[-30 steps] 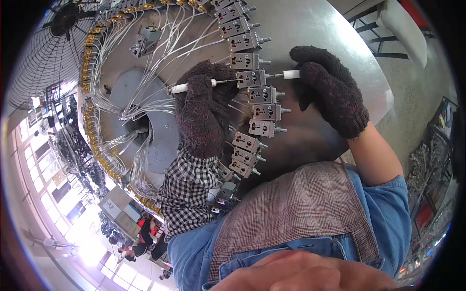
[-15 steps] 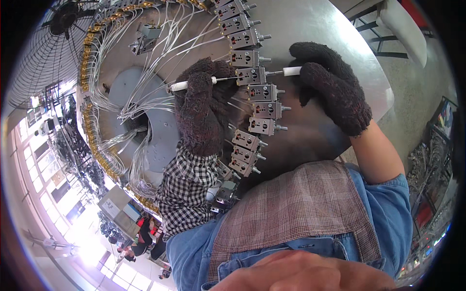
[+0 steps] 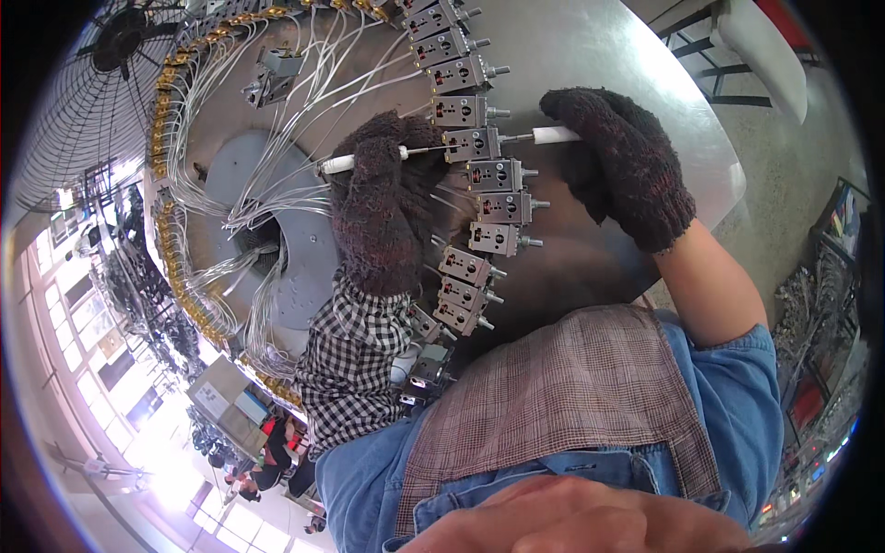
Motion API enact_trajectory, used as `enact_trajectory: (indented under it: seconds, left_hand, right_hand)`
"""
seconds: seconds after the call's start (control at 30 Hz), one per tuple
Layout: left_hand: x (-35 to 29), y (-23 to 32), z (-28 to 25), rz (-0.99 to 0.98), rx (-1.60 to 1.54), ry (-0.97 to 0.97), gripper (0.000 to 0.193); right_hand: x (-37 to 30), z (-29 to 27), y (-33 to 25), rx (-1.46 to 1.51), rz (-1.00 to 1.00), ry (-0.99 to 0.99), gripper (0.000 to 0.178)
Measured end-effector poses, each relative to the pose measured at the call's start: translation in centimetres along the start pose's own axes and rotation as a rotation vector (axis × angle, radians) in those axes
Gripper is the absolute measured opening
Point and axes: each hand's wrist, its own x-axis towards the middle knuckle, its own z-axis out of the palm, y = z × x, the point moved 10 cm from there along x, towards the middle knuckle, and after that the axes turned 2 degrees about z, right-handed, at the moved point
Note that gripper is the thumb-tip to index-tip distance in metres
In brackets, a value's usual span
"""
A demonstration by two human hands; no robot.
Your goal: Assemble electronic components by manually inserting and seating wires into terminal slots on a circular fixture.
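Observation:
My left hand [image 3: 376, 203], in a dark knitted glove, is closed around a white-handled screwdriver [image 3: 339, 165]. Its thin metal shaft reaches right to the face of a small metal thermostat [image 3: 472, 145]. From the other side, my right hand [image 3: 627, 166], gloved alike, grips a second white-handled tool [image 3: 555, 135] whose metal tip meets that thermostat's stem. Part of this handle is hidden by the fingers. More thermostats stand in a curved row above and below, such as one [image 3: 496, 175] just nearer to me, their stems pointing right.
A grey round hub [image 3: 300, 276] sits on the metal table [image 3: 636, 41], with thin silvery tubes [image 3: 318, 78] fanning from it. Brass-coloured fittings [image 3: 164, 120] line the left rim. A loose metal part [image 3: 274, 74] lies farther back. A large fan [image 3: 120, 41] stands far left.
My right hand has shifted slightly left, and its fingers have turned and curled more around the tool. My left hand stays nearly in place, with its screwdriver at the same thermostat.

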Motion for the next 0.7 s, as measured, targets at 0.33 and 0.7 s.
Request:
enact_trajectory:
  seconds: [0.33,0.7]
  left_hand:
    - [-0.1,0.0,0.2,-0.019,-0.031,-0.024,0.025]
    - [-1.0,1.4,-0.9,0.101,0.093,-0.098,0.030]
  right_hand:
    - [0.1,0.2,0.1,0.109,-0.166,-0.109,0.037]
    - [-2.4,-2.1,2.6,0.194,-0.140,0.007,0.045]
